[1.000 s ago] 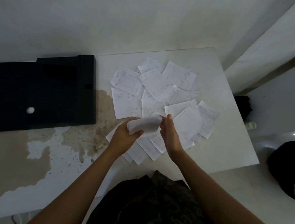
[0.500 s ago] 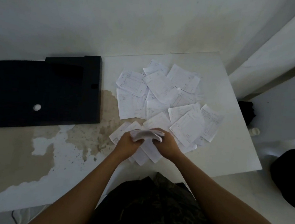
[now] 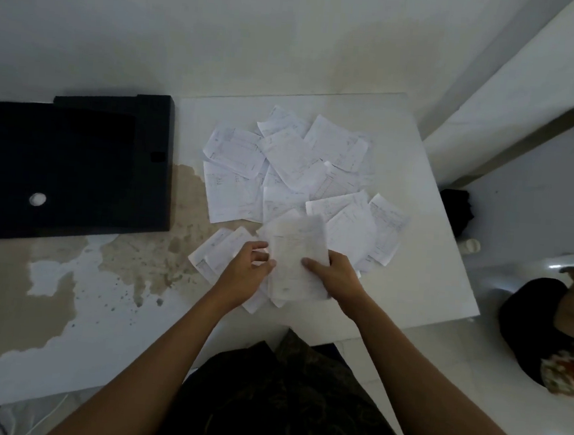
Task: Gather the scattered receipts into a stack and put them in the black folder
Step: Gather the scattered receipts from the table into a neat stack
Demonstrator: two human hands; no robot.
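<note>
Gathering is the step in hand, and I judge it early. A small stack (image 3: 296, 252) is held between both hands, to the right of the folder (image 3: 73, 162) and nearer the person than it. The right hand (image 3: 339, 278) has a closed grip on the stack's right edge, with the thumb across the top sheet and the fingers tucked under. The left hand (image 3: 245, 272) meets the left edge with curled fingers. Its grip looks closed on that side, though the underside is hidden. Most receipts (image 3: 282, 169) lie loose and overlapping on the surface (image 3: 419, 262), spread to the right of the folder from about its far edge down to the hands. A few lie under the left hand. The folder lies flat, well apart from the stack, and I cannot tell whether it is open.

The next move likely calls for one hand to pinch the stack alone while the other frees itself for the nearest loose sheet just beyond the stack. The paper looks thin and curled, so sheets may slip or drag their neighbours, and the edges will need squaring before anything goes to the folder
</note>
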